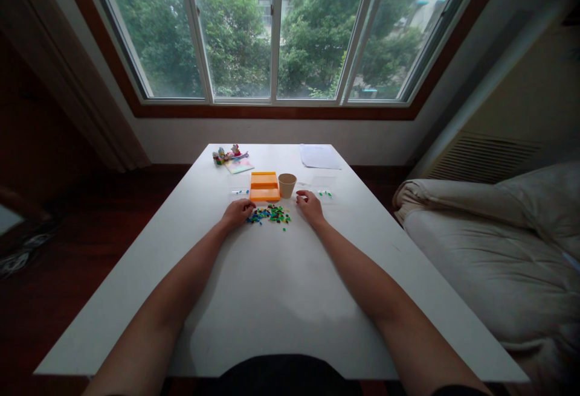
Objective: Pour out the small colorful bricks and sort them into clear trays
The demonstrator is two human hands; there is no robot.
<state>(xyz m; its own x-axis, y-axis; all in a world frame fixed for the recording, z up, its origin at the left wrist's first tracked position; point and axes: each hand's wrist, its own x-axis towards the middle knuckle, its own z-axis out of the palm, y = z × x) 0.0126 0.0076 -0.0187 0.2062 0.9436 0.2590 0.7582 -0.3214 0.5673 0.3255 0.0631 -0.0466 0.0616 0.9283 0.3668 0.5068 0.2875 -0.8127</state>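
A loose pile of small green, blue, yellow and dark pieces [273, 213], like tiny building bricks, lies on the white table. At its left edge is my left hand [238, 212], fingers curled together at the blue pieces; whatever they pinch is too small to make out. My right hand [311, 206] is to the right of the pile, just below a brown paper cup [287, 185], its thumb and fingertips drawn together. I cannot make out anything between them. An orange tray [265, 194] with a raised divider stands left of the cup, behind the pile.
Several blue bits [240, 192] lie left of the orange tray, and green bits [325, 194] lie right of the cup, apparently in clear trays. Farther back are small colourful figures [225, 154], a patterned card [240, 165] and white paper sheets [319, 157]. A sofa [475, 251] stands right.
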